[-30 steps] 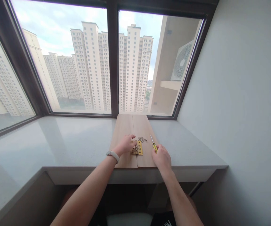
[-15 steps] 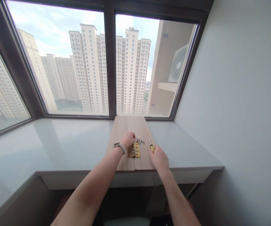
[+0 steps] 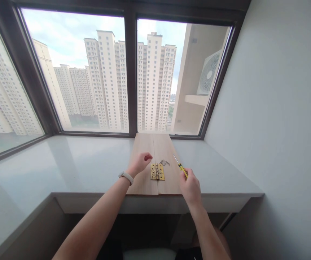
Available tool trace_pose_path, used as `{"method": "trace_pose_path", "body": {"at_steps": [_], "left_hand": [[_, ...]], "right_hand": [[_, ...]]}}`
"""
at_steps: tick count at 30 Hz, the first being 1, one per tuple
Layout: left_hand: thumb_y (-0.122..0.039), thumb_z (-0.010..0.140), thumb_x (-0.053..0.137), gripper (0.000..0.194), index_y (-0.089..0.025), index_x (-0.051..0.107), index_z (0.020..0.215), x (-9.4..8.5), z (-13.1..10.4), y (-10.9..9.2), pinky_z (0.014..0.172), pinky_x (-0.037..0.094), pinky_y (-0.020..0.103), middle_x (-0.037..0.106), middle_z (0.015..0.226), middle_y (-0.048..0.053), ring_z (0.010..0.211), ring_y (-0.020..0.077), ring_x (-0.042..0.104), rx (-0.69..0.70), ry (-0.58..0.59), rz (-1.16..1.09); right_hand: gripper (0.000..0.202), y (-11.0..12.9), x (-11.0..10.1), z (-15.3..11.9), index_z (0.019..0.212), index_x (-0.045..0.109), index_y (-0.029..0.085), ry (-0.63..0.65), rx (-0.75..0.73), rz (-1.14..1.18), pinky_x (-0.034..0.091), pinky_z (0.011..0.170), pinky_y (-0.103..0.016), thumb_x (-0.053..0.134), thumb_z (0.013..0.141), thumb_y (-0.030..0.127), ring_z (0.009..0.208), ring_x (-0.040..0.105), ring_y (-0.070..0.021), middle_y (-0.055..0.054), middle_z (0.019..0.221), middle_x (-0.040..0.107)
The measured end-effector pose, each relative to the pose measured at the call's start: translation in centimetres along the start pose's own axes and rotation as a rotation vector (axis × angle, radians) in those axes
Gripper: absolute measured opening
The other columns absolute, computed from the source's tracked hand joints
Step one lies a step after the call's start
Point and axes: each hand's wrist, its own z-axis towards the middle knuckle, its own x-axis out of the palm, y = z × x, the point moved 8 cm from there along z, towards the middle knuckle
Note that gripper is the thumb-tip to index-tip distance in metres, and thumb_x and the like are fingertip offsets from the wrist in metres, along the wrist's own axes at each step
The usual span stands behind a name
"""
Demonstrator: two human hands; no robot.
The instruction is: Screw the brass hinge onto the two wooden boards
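Note:
A brass-coloured hinge [image 3: 157, 172] lies unfolded across the seam between two pale wooden boards [image 3: 169, 186]. Just beyond it is a small pile of screws [image 3: 164, 162]. My left hand [image 3: 140, 162] is over the left board, at the hinge's upper left corner. Its thumb and finger pinch a thin screw, its tip pointing down near the hinge. At the right board's edge, my right hand [image 3: 191, 185] is closed round a yellow and black screwdriver [image 3: 183, 170], whose shaft points forward and left.
The boards rest on a pale stone sill [image 3: 90, 162] with a front edge towards me. Dark-framed windows [image 3: 132, 72] rise behind, and a white wall [image 3: 274, 90] stands on the right.
My left hand has moved left from above the screws to the hinge's left side, uncovering the hinge. The view has shifted slightly; my right hand still holds the screwdriver.

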Motion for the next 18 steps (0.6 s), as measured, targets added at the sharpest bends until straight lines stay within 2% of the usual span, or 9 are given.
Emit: {"method": "trace_pose_path", "body": {"at_steps": [9,18], "left_hand": [[-0.024,0.084,0.061,0.015,-0.017,0.074,0.087,2.1,-0.8,-0.5,0.073,0.053,0.03,0.074,0.082,0.006,0.077,0.0191,0.067,0.011,0.026,-0.018],[-0.023,0.085,0.058,0.018,-0.017,0.074,0.084,2.0,-1.2,-0.7,0.077,0.054,0.031,0.074,0.082,0.007,0.079,0.02,0.067,-0.018,0.015,0.057]], "right_hand": [[0.038,1.1,-0.7,-1.3,0.114,0.06,0.018,0.014,-0.039,0.086,0.048,0.079,-0.034,0.039,0.099,0.045,0.091,0.068,-0.0274,-0.014,0.103,0.072],[0.04,1.8,-0.6,-1.4,0.118,0.059,0.017,0.045,-0.039,0.089,0.049,0.084,-0.035,0.038,0.099,0.045,0.095,0.068,-0.0277,-0.015,0.107,0.072]]}}
